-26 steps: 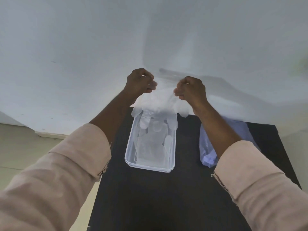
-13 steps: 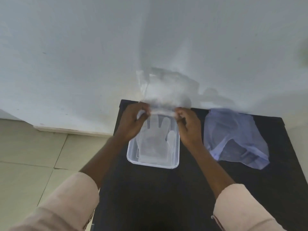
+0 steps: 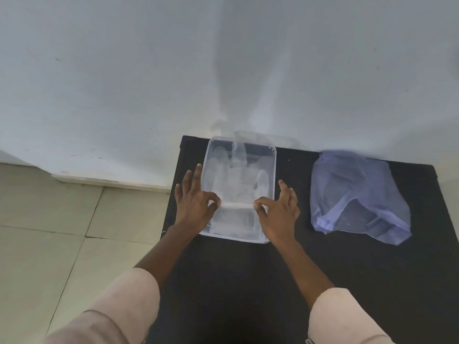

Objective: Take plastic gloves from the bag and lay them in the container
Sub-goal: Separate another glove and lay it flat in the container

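A clear plastic glove (image 3: 236, 180) lies flat in the clear rectangular container (image 3: 272, 155) on the black table, its fingers pointing toward the wall. My left hand (image 3: 195, 202) pinches the left corner of the glove's cuff between thumb and forefinger, the other fingers spread over the container's left rim. My right hand (image 3: 280, 209) pinches the right corner of the cuff the same way. More clear gloves seem to lie beneath, hard to tell apart. The thin bluish plastic bag (image 3: 357, 197) lies crumpled to the right of the container.
The black table (image 3: 248, 281) stands against a white wall (image 3: 173, 70). Its left edge runs just left of the container, with pale floor tiles (image 3: 49, 244) beyond. The bag sits near the table's right edge.
Both hands came down from in front of the wall with the glove, flipped its fingers away from me, and laid it flat inside the container. The view tilted downward.
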